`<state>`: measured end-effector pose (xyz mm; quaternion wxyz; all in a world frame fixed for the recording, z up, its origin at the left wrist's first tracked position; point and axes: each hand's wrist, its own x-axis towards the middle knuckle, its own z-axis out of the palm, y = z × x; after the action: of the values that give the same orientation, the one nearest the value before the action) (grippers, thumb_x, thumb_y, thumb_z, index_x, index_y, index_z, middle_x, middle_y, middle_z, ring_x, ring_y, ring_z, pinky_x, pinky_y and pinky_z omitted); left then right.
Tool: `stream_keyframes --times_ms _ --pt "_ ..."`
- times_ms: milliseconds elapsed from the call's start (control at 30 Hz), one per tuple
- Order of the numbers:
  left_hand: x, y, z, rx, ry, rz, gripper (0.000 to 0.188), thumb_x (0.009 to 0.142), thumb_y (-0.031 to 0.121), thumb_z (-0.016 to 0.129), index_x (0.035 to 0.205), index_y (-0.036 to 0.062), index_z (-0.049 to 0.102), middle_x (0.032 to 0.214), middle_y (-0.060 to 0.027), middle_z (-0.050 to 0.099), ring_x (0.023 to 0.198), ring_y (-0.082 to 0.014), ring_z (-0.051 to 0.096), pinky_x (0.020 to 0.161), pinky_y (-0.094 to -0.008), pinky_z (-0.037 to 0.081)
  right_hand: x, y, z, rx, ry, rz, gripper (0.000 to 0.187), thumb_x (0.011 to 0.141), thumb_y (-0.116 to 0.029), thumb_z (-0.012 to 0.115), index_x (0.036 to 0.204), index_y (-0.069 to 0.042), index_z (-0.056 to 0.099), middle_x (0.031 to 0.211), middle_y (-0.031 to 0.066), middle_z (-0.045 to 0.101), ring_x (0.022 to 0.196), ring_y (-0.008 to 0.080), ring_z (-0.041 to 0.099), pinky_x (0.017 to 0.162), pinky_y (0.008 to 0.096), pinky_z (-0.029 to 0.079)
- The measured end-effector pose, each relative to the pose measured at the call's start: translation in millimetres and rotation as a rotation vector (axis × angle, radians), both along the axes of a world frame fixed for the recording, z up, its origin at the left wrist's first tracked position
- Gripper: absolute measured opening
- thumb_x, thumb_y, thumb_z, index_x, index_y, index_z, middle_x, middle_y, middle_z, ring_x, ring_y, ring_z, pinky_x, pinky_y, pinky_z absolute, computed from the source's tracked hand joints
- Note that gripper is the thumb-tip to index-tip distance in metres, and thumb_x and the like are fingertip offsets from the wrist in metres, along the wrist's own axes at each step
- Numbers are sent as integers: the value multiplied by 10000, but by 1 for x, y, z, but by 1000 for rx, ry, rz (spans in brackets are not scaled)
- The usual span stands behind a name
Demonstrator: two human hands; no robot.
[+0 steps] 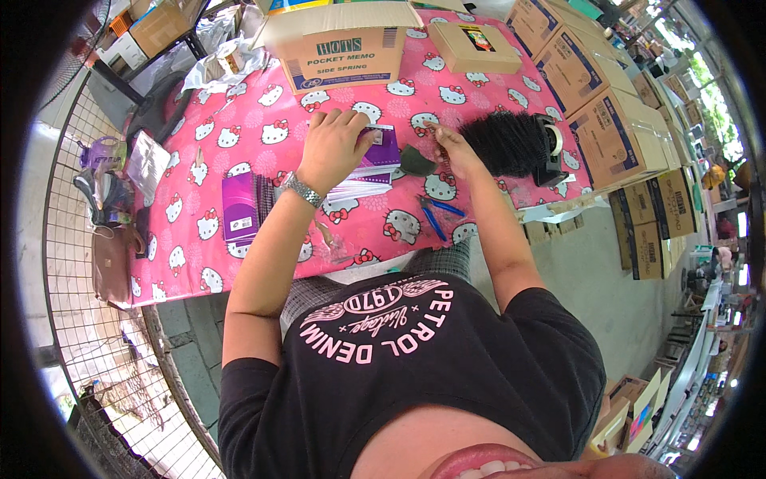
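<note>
My left hand [335, 149] lies over a stack of small purple-covered notebooks [381, 153], its fingers bent over the far edge and the thumb across the cover. White page edges show on the near side of the stack. To the right, my right hand [459, 152] is raised with its fingers curled together; whatever they pinch is too small to make out. Beside it lies a dark flat piece [417, 162]. A heap of black spiral binding coils [507, 144] sits just right of that hand. Blue-handled pliers [439, 214] rest nearer to me.
Another purple notebook pile [238, 209] lies at the left. A black tape dispenser [550, 152] stands beyond the coils. An open cardboard box [343, 60] and a closed flat box [474, 48] are at the back. Stacked cartons [606, 136] line the right edge of the pink-covered table [263, 104].
</note>
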<state>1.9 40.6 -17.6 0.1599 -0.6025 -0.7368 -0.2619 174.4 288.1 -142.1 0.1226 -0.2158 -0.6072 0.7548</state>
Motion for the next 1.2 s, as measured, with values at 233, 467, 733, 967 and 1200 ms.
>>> stream_keyframes --times_ms 233,467,733,967,1200 --pt "0 -1 -1 19 30 -20 180 890 269 656 957 103 633 884 -42 631 876 -242 584 813 -401 408 -12 -18 43 248 2 63 317 1021 -213 541 1315 -117 611 895 -29 617 718 80 543 674 212 450" --pt "8 -8 -3 39 43 39 180 872 257 675 942 100 624 870 -41 621 875 -236 582 818 -396 403 -21 -83 118 1015 297 -7 246 880 -68 674 1120 -110 712 921 44 592 791 152 598 711 297 490" --pt "8 -9 0 25 12 46 188 867 256 670 939 89 625 872 -48 624 887 -241 587 827 -403 403 -20 -100 121 986 292 -73 252 855 -12 671 1095 -77 711 930 60 598 806 178 611 712 285 499" --pt "20 2 2 43 38 43 261 888 232 622 1102 91 574 968 -74 644 945 -269 600 896 -430 405 -12 -107 135 985 127 -68 307 883 -72 656 1190 -62 652 950 108 613 775 245 626 721 341 522" --pt "24 5 -1 -26 -18 -15 249 925 204 592 1141 91 541 987 -96 652 977 -267 615 927 -434 404 -12 -109 148 1371 179 -79 325 974 -151 561 1280 -43 557 886 144 639 685 319 652 657 382 532"
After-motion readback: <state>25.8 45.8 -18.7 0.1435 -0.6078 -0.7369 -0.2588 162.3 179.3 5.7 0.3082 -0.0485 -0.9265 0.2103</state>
